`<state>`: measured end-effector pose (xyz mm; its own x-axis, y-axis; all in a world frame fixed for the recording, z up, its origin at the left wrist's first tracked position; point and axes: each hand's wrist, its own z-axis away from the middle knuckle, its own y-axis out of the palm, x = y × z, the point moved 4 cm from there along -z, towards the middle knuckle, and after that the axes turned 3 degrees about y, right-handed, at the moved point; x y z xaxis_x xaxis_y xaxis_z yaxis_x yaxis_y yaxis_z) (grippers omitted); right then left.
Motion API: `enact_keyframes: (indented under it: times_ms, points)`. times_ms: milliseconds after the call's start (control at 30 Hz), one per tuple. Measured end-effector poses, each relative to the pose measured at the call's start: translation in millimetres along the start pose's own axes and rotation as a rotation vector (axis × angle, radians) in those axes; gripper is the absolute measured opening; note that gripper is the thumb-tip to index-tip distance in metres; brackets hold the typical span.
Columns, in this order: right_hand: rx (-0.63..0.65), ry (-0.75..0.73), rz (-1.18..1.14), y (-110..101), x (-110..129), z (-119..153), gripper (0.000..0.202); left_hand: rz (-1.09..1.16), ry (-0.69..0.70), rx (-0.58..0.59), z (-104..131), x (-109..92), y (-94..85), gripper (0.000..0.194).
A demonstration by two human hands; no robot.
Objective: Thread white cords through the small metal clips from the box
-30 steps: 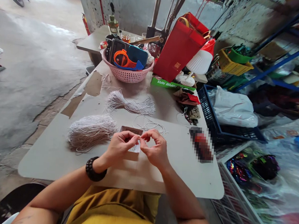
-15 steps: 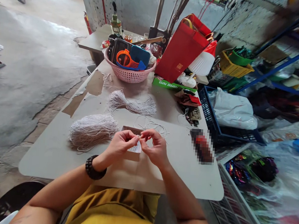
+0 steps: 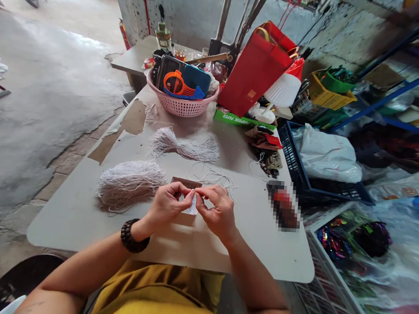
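Observation:
Above a small cardboard box [image 3: 187, 219] my left hand [image 3: 168, 203] and my right hand [image 3: 217, 210] meet, thumbs and forefingers pinched together at the tips. Whatever sits between the fingertips is too small to make out. White bits or paper show inside the box beneath my hands. Left of my left hand lies a thick bundle of white cord [image 3: 128, 185]. A second tied bundle of white cord [image 3: 185, 144] is farther back, and a few loose cords [image 3: 218, 177] curl behind my right hand.
A pink basket [image 3: 184, 108] of odds and ends stands at the table's back, beside a red paper bag [image 3: 253, 74] and a white lamp [image 3: 283, 90]. A blurred-out dark and red object [image 3: 283, 205] lies at the right. Crates, including a blue crate [image 3: 301, 173], stand beyond the right edge.
My right fingers have closed in a little and the right hand has turned slightly over the pinch. Both hands stay above the box. The cord bundles lie unchanged.

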<state>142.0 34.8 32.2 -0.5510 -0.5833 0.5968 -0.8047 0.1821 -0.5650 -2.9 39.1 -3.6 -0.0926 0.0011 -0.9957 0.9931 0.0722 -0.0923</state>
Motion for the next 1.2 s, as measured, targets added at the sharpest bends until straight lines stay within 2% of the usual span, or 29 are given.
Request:
enact_keyframes:
  times_ms: [167,300,433,567,600,700,767,833,1000,1100,1167,1200]
  points:
    - [0.039,0.035,0.046,2.1,-3.1,1.2,0.015,-0.017,0.022,0.021,-0.8,-1.2,0.5,0.022]
    - [0.026,0.073,0.047,0.0,-7.5,-0.1,0.014,0.050,-0.031,0.128,-3.5,-2.4,1.3,0.025]
    - [-0.007,0.098,-0.002,-7.3,-11.4,-3.5,0.011,-0.014,-0.052,0.194,-5.4,-9.1,-4.4,0.025]
    - [0.075,0.159,-0.110,-9.3,-13.9,-5.2,0.009,-0.016,-0.030,0.206,-6.5,-12.8,-9.1,0.025]
    - [0.111,0.175,-0.136,-8.8,-14.4,-5.2,0.013,-0.014,-0.019,0.204,-6.6,-13.3,-9.5,0.025]
    - [0.211,0.170,-0.169,-6.4,-14.9,-4.9,0.044,-0.046,0.026,0.198,-6.2,-15.8,-10.0,0.024]
    - [0.255,0.122,-0.150,-4.5,-15.6,-4.4,0.052,-0.094,0.054,0.208,-5.4,-18.5,-9.9,0.023]
    - [0.282,0.077,-0.116,-2.2,-17.1,-3.5,0.045,-0.151,0.087,0.225,-4.6,-21.4,-9.9,0.022]
    - [0.314,0.047,-0.069,2.6,-16.0,-2.1,0.013,-0.240,0.136,0.316,-3.0,-23.7,-8.4,0.026]
    - [0.318,0.041,-0.092,-1.2,-11.4,-3.5,0.011,-0.231,0.137,0.362,-2.1,-24.3,-10.4,0.026]
    - [0.282,0.050,-0.129,-10.0,-12.9,-5.3,0.014,-0.162,0.131,0.317,-3.7,-26.2,-18.8,0.023]
    - [0.224,0.077,-0.153,-17.2,-16.6,-6.6,0.016,-0.104,0.114,0.250,-5.6,-27.0,-26.2,0.022]
